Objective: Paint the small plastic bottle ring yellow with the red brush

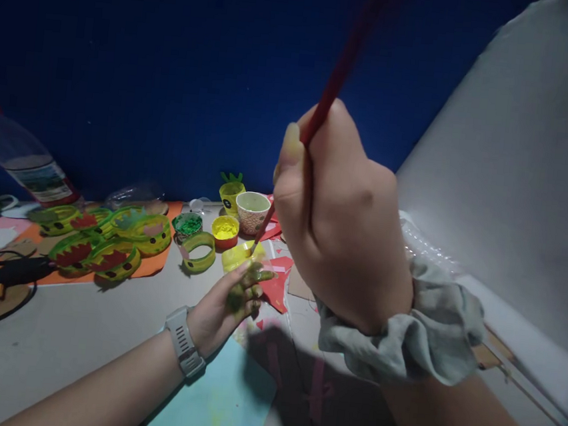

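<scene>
We were mid-brushstroke, probably: right grip (347, 212) wrapped round the red paintbrush (338, 77), left grip (225, 306) half-curled at the yellow piece (234, 258), hold unclear. Next dab needed steadying.

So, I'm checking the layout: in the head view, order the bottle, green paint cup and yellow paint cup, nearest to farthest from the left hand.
1. Yellow paint cup, beyond the left hand.
2. Green paint cup, left of the yellow one.
3. Bottle, far left.
</scene>
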A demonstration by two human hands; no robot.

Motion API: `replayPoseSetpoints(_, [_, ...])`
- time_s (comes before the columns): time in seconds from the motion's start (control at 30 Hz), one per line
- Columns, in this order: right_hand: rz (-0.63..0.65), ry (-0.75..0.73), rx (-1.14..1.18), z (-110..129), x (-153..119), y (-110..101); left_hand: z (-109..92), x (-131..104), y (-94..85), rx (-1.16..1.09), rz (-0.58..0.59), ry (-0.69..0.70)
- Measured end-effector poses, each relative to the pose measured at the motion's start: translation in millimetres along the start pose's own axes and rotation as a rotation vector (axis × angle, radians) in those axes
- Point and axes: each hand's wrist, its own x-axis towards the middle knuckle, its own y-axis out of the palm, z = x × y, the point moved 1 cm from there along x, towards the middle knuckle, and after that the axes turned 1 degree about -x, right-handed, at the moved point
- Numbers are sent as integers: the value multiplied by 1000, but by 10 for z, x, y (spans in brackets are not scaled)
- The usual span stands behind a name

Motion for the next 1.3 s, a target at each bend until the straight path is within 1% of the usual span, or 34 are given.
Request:
replayPoseSetpoints(0.13, [52, -16, -74, -2, 29, -25, -19, -28, 33, -19, -10, -9])
replayPoseSetpoints(0.23, [58, -15, -100, 12, 46, -41, -26, -35, 40, -14, -5, 0])
replayPoseSetpoints(0.33, [36, -26, -65, 38, 37, -35, -9, -15, 19, 0, 5, 14])
replayPoseSetpoints(0.47, [71, -50, 2, 68, 4, 0, 35, 22, -4, 24, 31, 40])
replayPoseSetpoints(0.63, [69, -67, -49, 91, -8, -5, 63, 11, 33, 38, 9, 53])
replayPoseSetpoints(0.77, [99, -37, -40, 97, -4, -20, 68, 6, 72, 45, 2, 55])
replayPoseSetpoints(0.93, [73, -38, -2, 97, -10, -13, 77, 9, 70, 60, -30, 54])
replayPoseSetpoints(1.13, [123, -2, 89, 96, -25, -22, 83, 2, 80, 55, -49, 39])
replayPoseSetpoints(1.2, [113, -4, 99, 108, -21, -32, 70, -16, 107, 63, -56, 32])
replayPoseSetpoints(1.3, [94, 34, 139, 136, 1, -60, 41, -53, 151, 93, -34, 34])
